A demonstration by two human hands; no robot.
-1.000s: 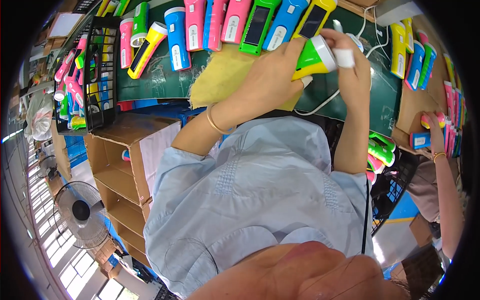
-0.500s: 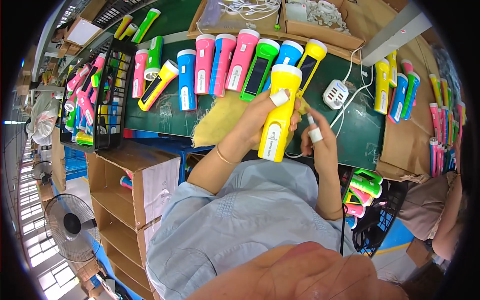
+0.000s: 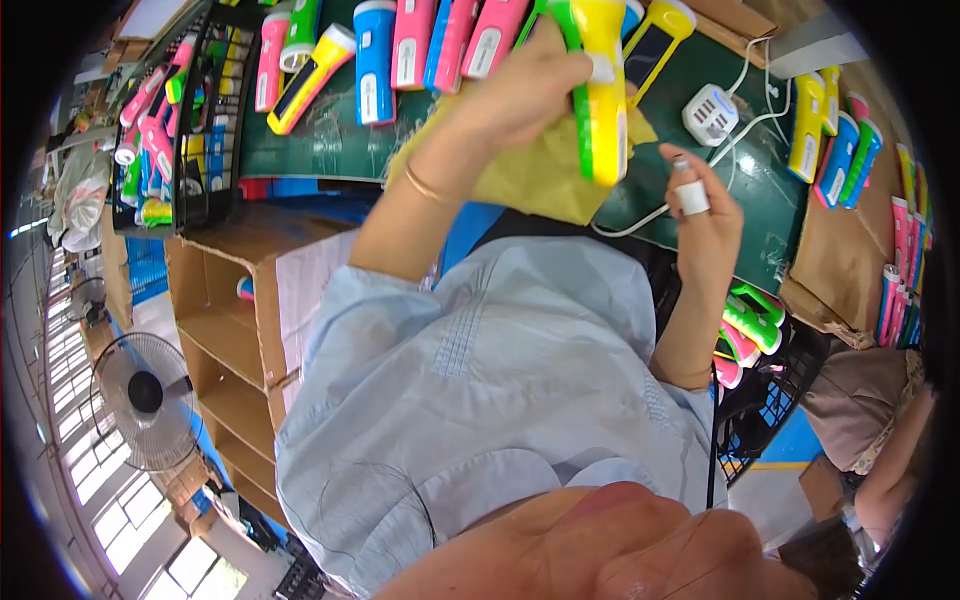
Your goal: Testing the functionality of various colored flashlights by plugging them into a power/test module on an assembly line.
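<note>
My left hand point(image 3: 530, 92) is closed around a yellow-and-green flashlight point(image 3: 606, 120), its wide head pointing away from me and its tail toward me. White tape wraps the thumb, which lies across the flashlight's body. Under that hand a yellow cloth point(image 3: 545, 185) is spread on the green table point(image 3: 320, 150). To the right of the cloth my right hand point(image 3: 708, 220) is raised with its fingers loosely apart; I see nothing held in it. Tape covers two of its digits. Beyond my left hand stands a row of flashlights, among them a blue one point(image 3: 375, 65) and a pink one point(image 3: 412, 45).
A white charging hub point(image 3: 710, 114) with cables lies at the right. Black crates of flashlights stand at the left point(image 3: 205, 130) and lower right point(image 3: 755, 405). A cardboard shelf point(image 3: 225, 310) is by my left side. Another person's arm point(image 3: 895, 470) shows at far right.
The flashlight has turned in my left hand, bringing its green side into view, and sits higher in the picture. My right hand has moved right, away from it. The whole view has shifted.
</note>
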